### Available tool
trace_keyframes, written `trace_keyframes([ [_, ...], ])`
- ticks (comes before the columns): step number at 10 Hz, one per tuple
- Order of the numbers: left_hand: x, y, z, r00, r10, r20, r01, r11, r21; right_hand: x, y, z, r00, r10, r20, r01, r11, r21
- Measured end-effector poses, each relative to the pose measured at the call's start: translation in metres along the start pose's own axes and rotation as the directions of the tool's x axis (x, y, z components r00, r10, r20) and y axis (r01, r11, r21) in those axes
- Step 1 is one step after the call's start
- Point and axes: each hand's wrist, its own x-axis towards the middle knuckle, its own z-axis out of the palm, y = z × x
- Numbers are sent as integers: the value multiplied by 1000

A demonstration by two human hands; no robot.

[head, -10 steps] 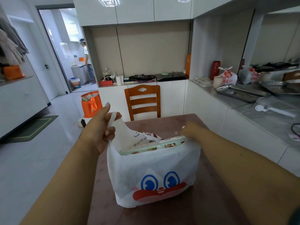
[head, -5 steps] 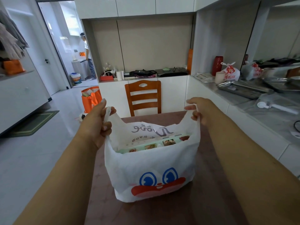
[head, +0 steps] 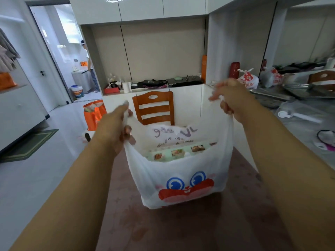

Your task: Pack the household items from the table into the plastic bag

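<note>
Plastic bag [head: 181,180] (handles gripped) holds a green box [head: 176,152].

Bare table [head: 181,230] in front of the plastic bag [head: 181,178], open to approach. Bag mouth partly filled by a green box [head: 174,153]. Beyond: 1 wooden chair [head: 154,107]. Right: cluttered counter [head: 299,124].

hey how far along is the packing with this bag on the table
Done: a green pack with food pictures sits inside the white bag, and the table around it shows no loose items. In hand: the left hand and right hand each hold a handle in a closed grip, pulling the mouth up and apart. Left: probably just closing or tying the handles.
</note>
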Motion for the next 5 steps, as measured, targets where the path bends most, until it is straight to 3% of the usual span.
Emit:
trace_keyframes([
  [1, -3, -31, 0, 996, -78, 47, 74, 994, 86, -9, 21, 0, 990, 131, 44, -108, 933, -344],
  [3, 6, -27, 1, 995, -64, 74, 47, 977, 209, -8, 28, 12, 999, 42, 21, -32, 937, -348],
  [5, 4, -23, 6, 1000, -1, -26, 8, 964, 267, -2, 32, 21, 990, -105, -95, 46, 873, -485],
])
